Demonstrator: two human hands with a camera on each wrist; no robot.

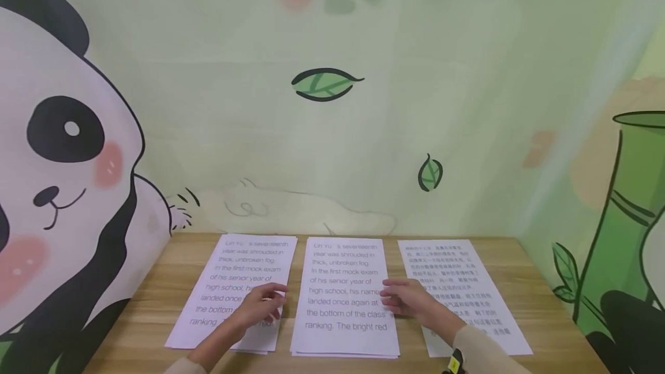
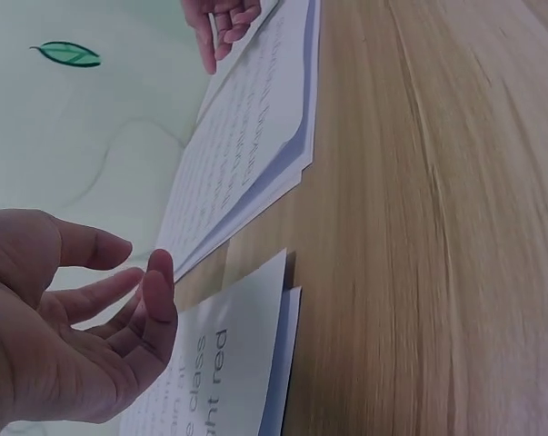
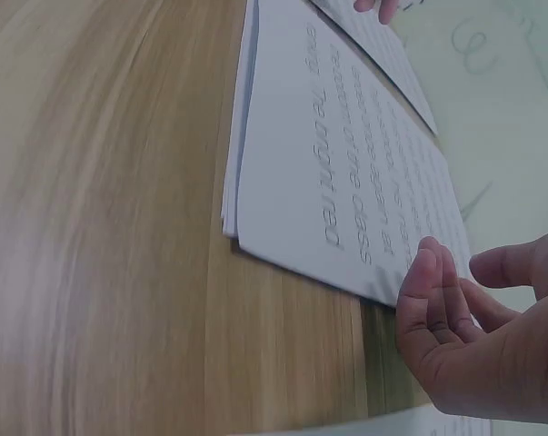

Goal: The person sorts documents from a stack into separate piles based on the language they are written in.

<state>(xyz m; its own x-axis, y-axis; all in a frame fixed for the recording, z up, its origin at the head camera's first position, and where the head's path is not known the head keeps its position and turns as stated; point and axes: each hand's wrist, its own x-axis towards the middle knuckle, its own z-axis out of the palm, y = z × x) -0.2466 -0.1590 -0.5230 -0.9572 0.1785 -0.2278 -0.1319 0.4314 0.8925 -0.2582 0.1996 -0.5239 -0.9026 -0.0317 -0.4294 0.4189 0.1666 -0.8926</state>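
Observation:
Three lots of printed paper lie side by side. My left hand (image 1: 262, 305) hovers over the right part of the left stack of English sheets (image 1: 249, 264), fingers loosely bent and nothing in them. The middle stack of English sheets (image 1: 343, 305) lies between my hands. At its right edge is my right hand (image 1: 407, 299), its fingertips over the margin; the right wrist view shows this hand (image 3: 492, 336) relaxed and without anything held. Partly covered by the right hand and forearm, the sheet with Chinese characters (image 1: 467, 293) lies at the right.
The papers rest on a wood-grain table (image 1: 135, 316). Behind it stands a pale green backdrop (image 1: 234, 120) printed with a panda (image 1: 67, 178), leaves and bamboo (image 1: 618, 218). Lower sheets show past the front edges of the left and middle stacks.

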